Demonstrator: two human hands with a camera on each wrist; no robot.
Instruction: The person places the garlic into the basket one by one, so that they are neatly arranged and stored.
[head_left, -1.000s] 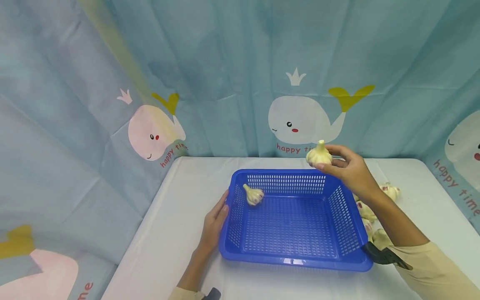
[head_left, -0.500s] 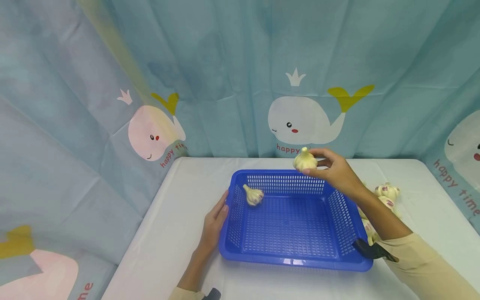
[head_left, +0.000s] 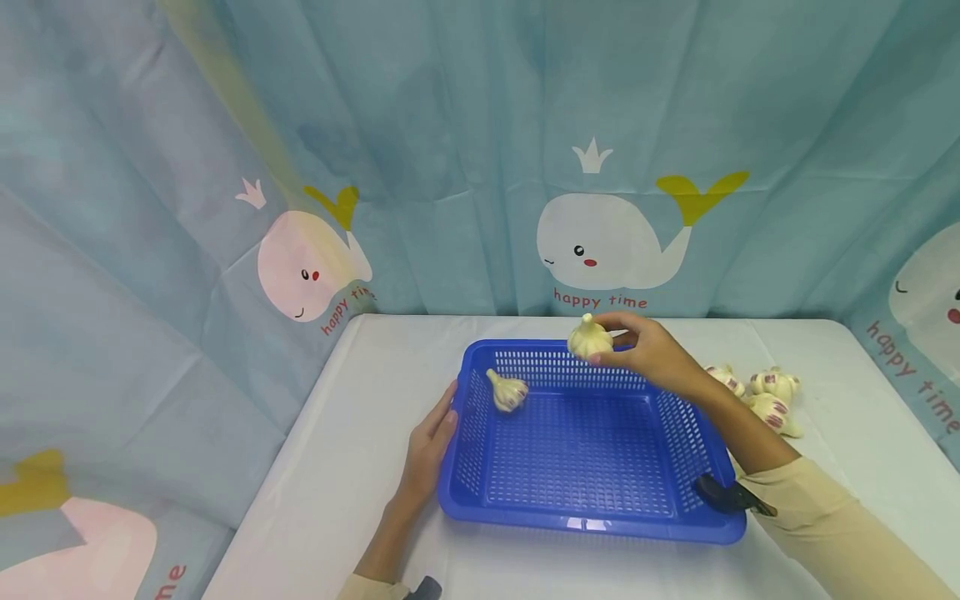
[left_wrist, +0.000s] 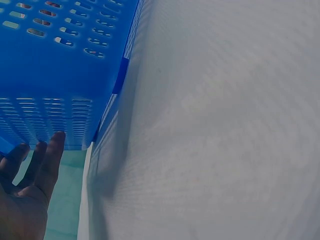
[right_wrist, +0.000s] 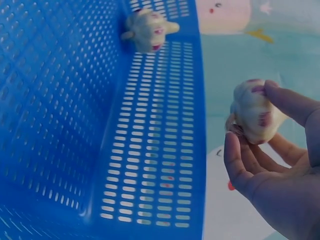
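Observation:
A blue plastic basket (head_left: 577, 454) with slotted walls stands on the white table. One garlic bulb (head_left: 509, 393) lies inside it, near the back left corner, its stem pointing up and left. My right hand (head_left: 651, 354) pinches another garlic bulb (head_left: 589, 340) between thumb and fingers, above the basket's back rim. Purple patches show on that held bulb (right_wrist: 256, 111) in the right wrist view. Against the basket's left outer side rests my left hand (head_left: 426, 454); in the left wrist view its fingers (left_wrist: 54, 160) extend along the slotted wall.
Several garlic bulbs (head_left: 772, 396) lie on the table right of the basket, partly hidden by my right forearm. White cloth (head_left: 360, 400) covers the tabletop. A blue curtain (head_left: 465, 208) printed with whales hangs behind and on both sides.
My right hand has carried its garlic bulb left and slightly down, from the basket's back right toward the middle of the back rim. The left hand and the basket have stayed put.

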